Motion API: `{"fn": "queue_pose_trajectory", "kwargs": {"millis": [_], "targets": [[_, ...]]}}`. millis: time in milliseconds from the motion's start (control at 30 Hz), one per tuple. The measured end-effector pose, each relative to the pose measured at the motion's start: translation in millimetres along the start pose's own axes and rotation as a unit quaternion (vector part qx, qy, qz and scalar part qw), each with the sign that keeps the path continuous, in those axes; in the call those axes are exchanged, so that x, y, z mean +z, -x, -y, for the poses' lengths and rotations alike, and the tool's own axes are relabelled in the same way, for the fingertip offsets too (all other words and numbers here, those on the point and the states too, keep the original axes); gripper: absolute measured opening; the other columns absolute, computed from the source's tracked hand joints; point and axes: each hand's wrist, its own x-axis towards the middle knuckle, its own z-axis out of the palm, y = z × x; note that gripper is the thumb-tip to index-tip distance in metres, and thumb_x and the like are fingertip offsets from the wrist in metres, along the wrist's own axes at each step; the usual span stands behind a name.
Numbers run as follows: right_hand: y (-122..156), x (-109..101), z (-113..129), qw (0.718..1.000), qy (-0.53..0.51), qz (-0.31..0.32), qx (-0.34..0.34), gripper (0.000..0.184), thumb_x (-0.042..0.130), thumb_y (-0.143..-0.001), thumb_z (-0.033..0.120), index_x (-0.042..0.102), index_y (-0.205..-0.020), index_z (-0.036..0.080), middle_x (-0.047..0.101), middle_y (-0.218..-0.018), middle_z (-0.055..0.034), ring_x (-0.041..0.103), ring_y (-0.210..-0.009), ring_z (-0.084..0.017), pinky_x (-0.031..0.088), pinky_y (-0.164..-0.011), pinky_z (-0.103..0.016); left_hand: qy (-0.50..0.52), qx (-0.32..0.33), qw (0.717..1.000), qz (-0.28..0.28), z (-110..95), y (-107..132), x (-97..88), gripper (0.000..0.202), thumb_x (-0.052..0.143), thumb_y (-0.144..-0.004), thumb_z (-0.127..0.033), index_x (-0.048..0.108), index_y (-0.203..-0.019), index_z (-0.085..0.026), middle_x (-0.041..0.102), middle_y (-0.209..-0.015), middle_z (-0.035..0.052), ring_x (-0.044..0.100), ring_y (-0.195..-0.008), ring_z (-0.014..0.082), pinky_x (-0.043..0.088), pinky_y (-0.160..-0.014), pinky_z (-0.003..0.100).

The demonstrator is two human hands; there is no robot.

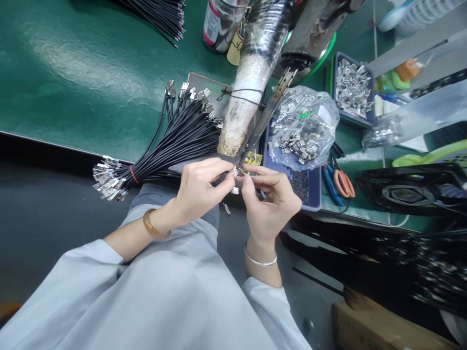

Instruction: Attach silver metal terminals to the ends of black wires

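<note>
My left hand [197, 187] is closed in a pinch on a small silvery connector [235, 171], just below the tip of a long metal tool arm [260, 124]. Beside it, my right hand [270, 201] is also pinched, fingertips almost touching the left ones. Something thin and light shows at the right fingertips, too small to name. Left of the hands lies a bundle of black cables [182, 138] with metal plugs at both ends, tied by a red band [134, 174]. A white pipe [242, 102] wrapped in clear film comes down close above my hands.
A plastic bag of metal connector shells [306, 129] rests on a blue tray [316, 189] to the right. Behind it stands a bin of metal parts [352, 87]. Pliers [333, 187], a black fan [408, 189] and a jar [221, 26] are on the green table [73, 73].
</note>
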Motion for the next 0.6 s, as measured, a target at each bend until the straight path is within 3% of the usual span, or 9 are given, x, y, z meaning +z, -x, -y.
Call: {"fn": "queue_pose_trajectory", "kwargs": {"millis": [333,600], "targets": [[-7.9,-0.6,3.0,0.998,0.048,0.011,-0.042,0.012,0.07,-0.087,0.015,0.067,-0.082,0.024,0.079,-0.089,-0.0008,0.077,-0.081,-0.016,0.063,-0.064,-0.027,0.037,-0.047,0.998,-0.022,-5.1,-1.4,0.0,0.014,0.059,-0.084,-0.008,0.071,-0.077,-0.013,0.071,-0.071,0.0014,0.06,-0.062,0.0083,0.043,-0.054,0.017],[-5.4,-7.7,3.9,0.995,0.071,0.043,-0.063,0.014,0.068,-0.088,0.013,0.065,-0.079,0.024,0.079,-0.089,-0.0001,0.077,-0.079,-0.015,0.062,-0.066,-0.026,0.04,-0.05,0.998,-0.002,-4.3,1.7,2.7,0.015,0.059,-0.083,-0.009,0.07,-0.074,-0.014,0.07,-0.068,0.0002,0.059,-0.059,0.0078,0.039,-0.048,0.015]]}}
